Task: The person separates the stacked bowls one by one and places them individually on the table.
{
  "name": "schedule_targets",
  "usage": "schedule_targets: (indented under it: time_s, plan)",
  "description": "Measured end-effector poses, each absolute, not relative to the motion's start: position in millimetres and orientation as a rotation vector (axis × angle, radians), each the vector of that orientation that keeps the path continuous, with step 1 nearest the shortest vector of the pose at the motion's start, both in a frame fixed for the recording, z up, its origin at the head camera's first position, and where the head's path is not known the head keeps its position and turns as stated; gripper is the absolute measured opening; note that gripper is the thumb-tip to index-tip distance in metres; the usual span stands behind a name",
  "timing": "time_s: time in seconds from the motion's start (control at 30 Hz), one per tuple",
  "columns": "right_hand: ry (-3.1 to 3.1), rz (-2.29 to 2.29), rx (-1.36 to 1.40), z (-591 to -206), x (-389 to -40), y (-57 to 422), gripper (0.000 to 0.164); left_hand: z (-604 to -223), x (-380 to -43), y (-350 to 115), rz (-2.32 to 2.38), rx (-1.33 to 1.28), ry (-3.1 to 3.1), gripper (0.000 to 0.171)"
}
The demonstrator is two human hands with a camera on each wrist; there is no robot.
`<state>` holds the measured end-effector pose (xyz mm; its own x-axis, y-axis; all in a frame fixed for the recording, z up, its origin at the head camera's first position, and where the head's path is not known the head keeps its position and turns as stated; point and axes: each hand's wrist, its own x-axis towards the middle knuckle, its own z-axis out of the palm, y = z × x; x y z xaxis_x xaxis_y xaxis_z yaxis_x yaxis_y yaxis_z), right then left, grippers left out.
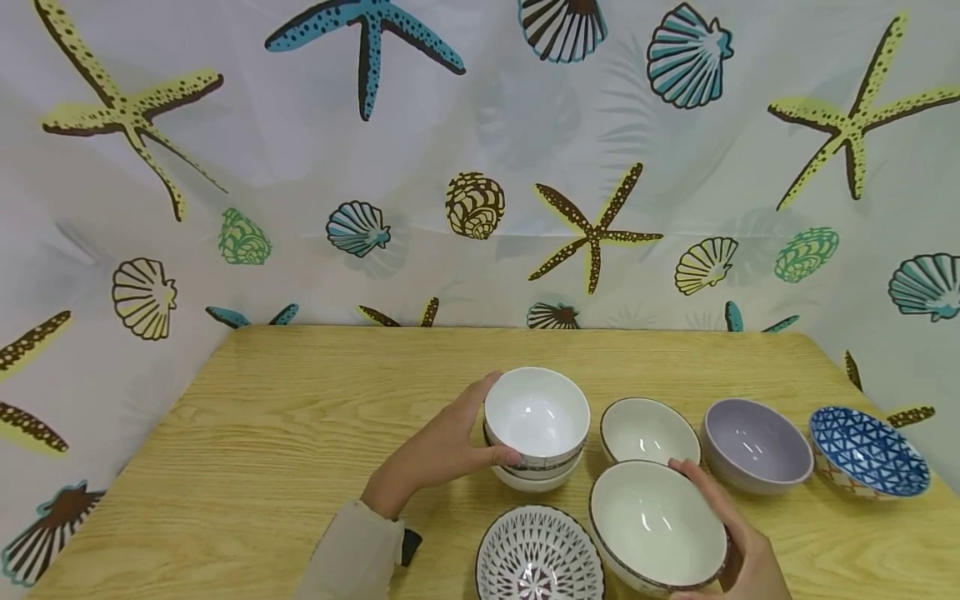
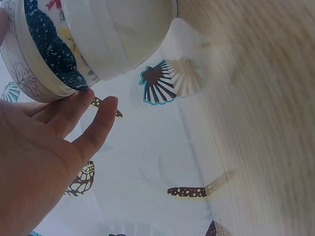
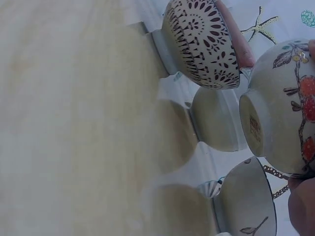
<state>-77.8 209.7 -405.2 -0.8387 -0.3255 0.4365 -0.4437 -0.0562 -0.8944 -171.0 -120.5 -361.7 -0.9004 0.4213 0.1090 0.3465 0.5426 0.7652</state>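
My left hand (image 1: 442, 454) grips the top white bowl (image 1: 536, 412) of a stack, thumb at its near side and fingers at the far left. Under it, the left wrist view shows a bowl with a dark blue speckled band (image 2: 51, 46) and a plain cream bowl (image 2: 123, 34) at the bottom. My right hand (image 1: 742, 542) holds a cream bowl (image 1: 656, 525) with a dark rim by its right side. The right wrist view shows red flowers and its foot (image 3: 253, 123), raised off the table. Between the hands, nearest me, stands a patterned bowl (image 1: 540, 550).
Behind the held bowl stands another cream bowl (image 1: 648, 429) with a dark rim. A lavender bowl (image 1: 756, 446) and a blue-and-white patterned bowl (image 1: 866, 450) follow to the right. The wooden table (image 1: 300, 400) ends at a shell-and-starfish curtain (image 1: 420, 267).
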Motion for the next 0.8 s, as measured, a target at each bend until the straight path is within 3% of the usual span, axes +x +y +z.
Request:
schedule_targets:
  time_s: [0.23,0.53,0.8]
  plan:
    - [-2.198,2.109,0.767,-422,-77,224,0.1,-364,-170,-122,1.291,0.669,2.689,0.106]
    - [-2.164,2.215,0.91,-435,-80,239,0.095,-363,-168,-122,1.292,0.676,2.682,0.107]
    - [-2.2,2.433,0.761,-447,-81,249,0.09,-361,-169,-122,1.265,0.653,2.691,0.106]
